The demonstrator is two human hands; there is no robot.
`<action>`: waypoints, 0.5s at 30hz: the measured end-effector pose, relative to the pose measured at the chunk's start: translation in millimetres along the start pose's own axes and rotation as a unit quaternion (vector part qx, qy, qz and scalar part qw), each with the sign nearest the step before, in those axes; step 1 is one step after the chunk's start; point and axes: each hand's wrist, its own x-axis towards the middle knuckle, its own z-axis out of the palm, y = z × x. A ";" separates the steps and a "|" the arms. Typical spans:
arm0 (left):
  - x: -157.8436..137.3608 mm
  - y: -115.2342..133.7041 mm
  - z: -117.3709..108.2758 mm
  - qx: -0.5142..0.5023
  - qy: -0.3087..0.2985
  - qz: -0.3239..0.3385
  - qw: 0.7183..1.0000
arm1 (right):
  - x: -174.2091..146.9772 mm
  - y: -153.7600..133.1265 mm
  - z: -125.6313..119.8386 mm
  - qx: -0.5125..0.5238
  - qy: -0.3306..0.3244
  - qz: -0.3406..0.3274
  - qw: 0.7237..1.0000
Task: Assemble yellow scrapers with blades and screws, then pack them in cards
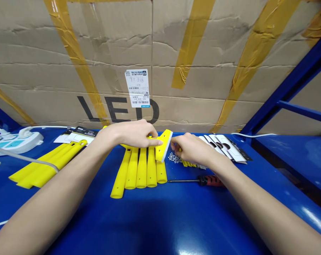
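Nearest me on the blue bench [160, 219] the screwdriver [203, 181] lies loose, just right of the row of yellow handles [141, 171] whose free ends point at me. My left hand [132, 134] lies flat and closed over the heads of that row, pinning the scraper head [163, 145] that sticks up at its right end, and I judge I should keep that press steady so the row cannot fan out. My right hand [191, 148] is curled over the small pile of screws [173, 158] beside the head, fingertips pinched; I cannot tell if a screw is held, so I would pick one only and keep the rest heaped.
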 end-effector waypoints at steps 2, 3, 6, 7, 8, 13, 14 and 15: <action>0.1 1.0 0.1 -0.003 0.001 0.000 1.000 | 0.6 0.0 2.2 -0.001 0.008 0.000 1.000; 0.1 1.3 0.2 -0.003 0.001 -0.001 1.000 | 0.8 0.0 3.0 0.000 0.012 0.000 1.000; 0.1 1.4 0.5 0.000 -0.002 -0.004 1.000 | 0.8 -0.5 3.0 0.007 0.016 -0.002 1.000; 0.1 1.1 0.6 0.001 -0.004 -0.004 1.000 | 0.5 -0.6 2.1 0.010 0.016 -0.003 1.000; 0.1 0.5 0.6 0.002 -0.005 -0.004 1.000 | 0.1 -0.7 0.9 0.014 0.015 -0.004 1.000; 0.8 -3.9 0.6 0.007 -0.003 -0.002 1.000 | -2.5 3.1 -8.8 0.037 0.012 -0.008 0.999; 0.9 -4.8 0.7 0.008 -0.003 -0.003 1.000 | -3.0 5.1 -11.1 0.042 0.010 -0.006 0.999; 1.0 -5.5 0.8 0.009 -0.003 -0.003 1.000 | -3.4 7.3 -13.2 0.047 0.007 -0.001 0.999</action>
